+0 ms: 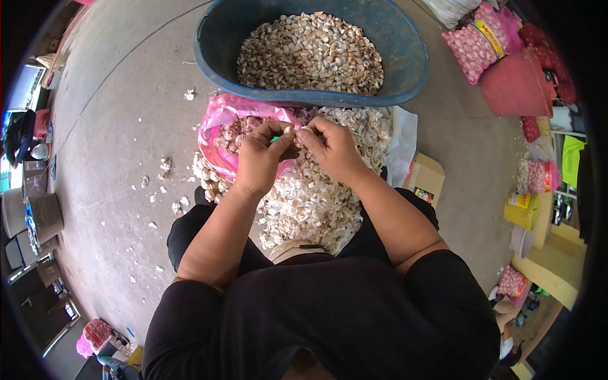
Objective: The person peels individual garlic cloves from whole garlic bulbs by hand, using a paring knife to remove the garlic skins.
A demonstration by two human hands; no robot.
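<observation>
My left hand [258, 158] and my right hand [334, 151] meet in front of me, fingers pinched. Between the left fingertips is a small pale garlic clove [289, 130]. The right fingers close on a small piece of garlic too, mostly hidden by the thumb. Beneath my hands a pink plastic bag [209, 134] lies open with purplish garlic bulbs [233, 132] inside. A heap of papery garlic skins [310, 212] spreads between my legs and to the right of the bag. Beyond it, a large blue tub [405, 63] holds many loose garlic cloves [310, 54].
Garlic bulbs [206, 172] lie left of the bag, with skin scraps scattered on the concrete floor [120, 177]. A cardboard box [427, 177] sits right of the heap. Further right are a red tub [516, 85], a filled pink net bag [478, 44] and a yellow bucket [522, 210].
</observation>
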